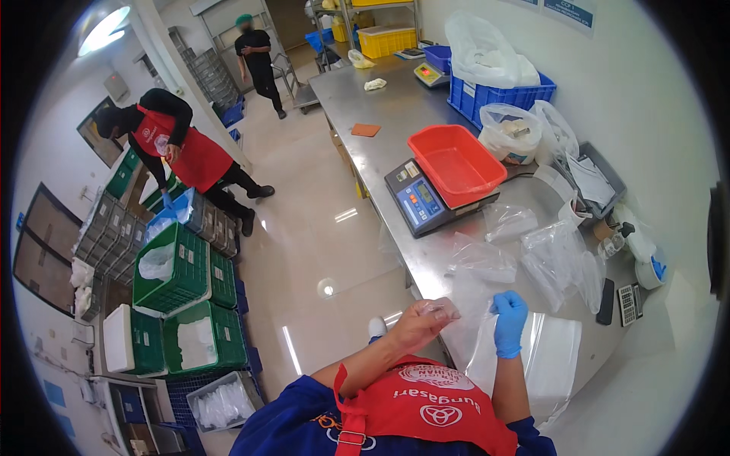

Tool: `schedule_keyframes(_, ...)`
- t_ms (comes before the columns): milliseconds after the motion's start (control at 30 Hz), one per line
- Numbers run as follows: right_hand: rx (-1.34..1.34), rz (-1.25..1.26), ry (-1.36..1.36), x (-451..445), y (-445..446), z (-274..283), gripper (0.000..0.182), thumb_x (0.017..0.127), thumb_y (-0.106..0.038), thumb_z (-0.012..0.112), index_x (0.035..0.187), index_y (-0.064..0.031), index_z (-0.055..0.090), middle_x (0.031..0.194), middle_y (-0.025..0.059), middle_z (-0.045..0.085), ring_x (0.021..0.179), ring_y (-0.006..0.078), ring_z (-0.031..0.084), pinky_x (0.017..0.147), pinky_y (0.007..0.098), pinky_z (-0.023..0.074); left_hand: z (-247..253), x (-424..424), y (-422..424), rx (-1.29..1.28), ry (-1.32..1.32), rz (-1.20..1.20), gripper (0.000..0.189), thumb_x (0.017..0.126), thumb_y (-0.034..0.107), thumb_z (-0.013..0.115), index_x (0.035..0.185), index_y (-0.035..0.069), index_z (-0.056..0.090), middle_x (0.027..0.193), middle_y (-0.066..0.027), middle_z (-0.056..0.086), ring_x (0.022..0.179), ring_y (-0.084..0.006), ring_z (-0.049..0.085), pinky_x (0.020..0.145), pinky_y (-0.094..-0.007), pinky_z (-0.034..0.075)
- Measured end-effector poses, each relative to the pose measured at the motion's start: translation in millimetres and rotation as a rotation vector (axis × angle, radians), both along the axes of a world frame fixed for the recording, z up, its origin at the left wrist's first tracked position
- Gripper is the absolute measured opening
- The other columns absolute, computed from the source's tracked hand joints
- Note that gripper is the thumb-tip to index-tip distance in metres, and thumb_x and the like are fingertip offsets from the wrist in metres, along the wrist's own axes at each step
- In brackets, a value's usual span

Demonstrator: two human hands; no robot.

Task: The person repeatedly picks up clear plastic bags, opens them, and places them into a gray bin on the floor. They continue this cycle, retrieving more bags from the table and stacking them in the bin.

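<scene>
Bare, my left hand (425,325) pinches the edge of a thin clear plastic bag (472,305) at the table's near edge. My right hand (509,324), in a blue glove, grips the other side of it, so the film spans the space between my hands. A stack of flat clear plastic bags (553,353) lies under and beside my right forearm. Just beyond my hands rests a loose clear bag (485,259). Farther off stands a digital scale (421,199) with a red plastic basin (456,162) on its pan.
On the steel table (393,108) are more clear bags (556,256), a calculator (629,305), a dark phone-like object (605,302) and a blue crate (496,97). At left, a person in a red apron (182,148) bends over crates near green bins (177,273). Another person (256,57) stands farther back.
</scene>
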State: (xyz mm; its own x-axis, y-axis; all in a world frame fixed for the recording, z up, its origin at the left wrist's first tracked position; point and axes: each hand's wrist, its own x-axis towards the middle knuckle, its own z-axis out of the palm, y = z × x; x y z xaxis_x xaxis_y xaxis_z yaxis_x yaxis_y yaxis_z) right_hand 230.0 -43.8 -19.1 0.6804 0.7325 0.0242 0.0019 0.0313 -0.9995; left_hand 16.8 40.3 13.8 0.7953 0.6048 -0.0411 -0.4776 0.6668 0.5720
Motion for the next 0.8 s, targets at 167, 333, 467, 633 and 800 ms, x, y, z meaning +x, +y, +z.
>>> schedule_keyframes(167, 0.017, -0.013, 0.329, -11, 5, -8, 0.006, 0.09, -0.007, 0.058, 0.089, -0.0028, 0.063, 0.078, 0.005, 0.06, 0.063, 0.0143, 0.057, 0.06, 0.0284, 0.0471, -7, -8, 8, 0.328, -0.018, -0.19, 0.02, 0.086, 0.001, 0.073, 0.101, 0.009, 0.062, 0.09, -0.0003, 0.06, 0.084, -0.015, 0.058, 0.073, -0.031, 0.047)
schedule_keyframes(333, 0.221, 0.445, 0.594, -27, -17, -1, 0.018, 0.095, -0.014, 0.055, 0.084, -0.0032, 0.063, 0.073, 0.0051, 0.058, 0.063, 0.0167, 0.057, 0.058, 0.0298, 0.047, -56, -8, 45, 0.939, 0.917, 0.514, 0.028, 0.084, -0.01, 0.06, 0.104, 0.008, 0.056, 0.074, -0.0022, 0.052, 0.065, -0.0147, 0.052, 0.058, -0.0307, 0.042)
schedule_keyframes(467, 0.114, 0.618, 0.656, -20, -14, 27, 0.027, 0.1, -0.016, 0.052, 0.075, -0.0084, 0.057, 0.065, 0.0021, 0.052, 0.058, 0.0138, 0.053, 0.055, 0.0279, 0.0444, -68, -6, 50, 0.226, 0.589, 0.407, 0.022, 0.086, 0.0, 0.058, 0.108, 0.001, 0.061, 0.078, -0.0113, 0.062, 0.074, -0.0222, 0.062, 0.069, -0.0337, 0.051)
schedule_keyframes(633, -0.057, 0.466, 0.879, 5, -4, -21, 0.034, 0.103, -0.019, 0.051, 0.069, -0.0136, 0.05, 0.057, -0.0045, 0.042, 0.05, 0.0084, 0.041, 0.05, 0.0254, 0.0367, -19, -14, 25, 0.272, -0.408, -0.676, 0.028, 0.091, 0.014, 0.052, 0.103, -0.008, 0.066, 0.099, -0.0231, 0.07, 0.09, -0.0344, 0.069, 0.085, -0.0425, 0.054)
schedule_keyframes(800, -0.139, 0.529, 0.547, -12, -6, -31, 0.024, 0.1, -0.022, 0.056, 0.084, -0.0049, 0.065, 0.077, 0.0026, 0.061, 0.068, 0.0098, 0.055, 0.061, 0.0253, 0.0434, 11, -17, 26, 0.095, -0.507, -0.572, 0.027, 0.094, 0.015, 0.053, 0.105, -0.007, 0.066, 0.108, -0.0256, 0.069, 0.092, -0.0356, 0.069, 0.088, -0.0449, 0.053)
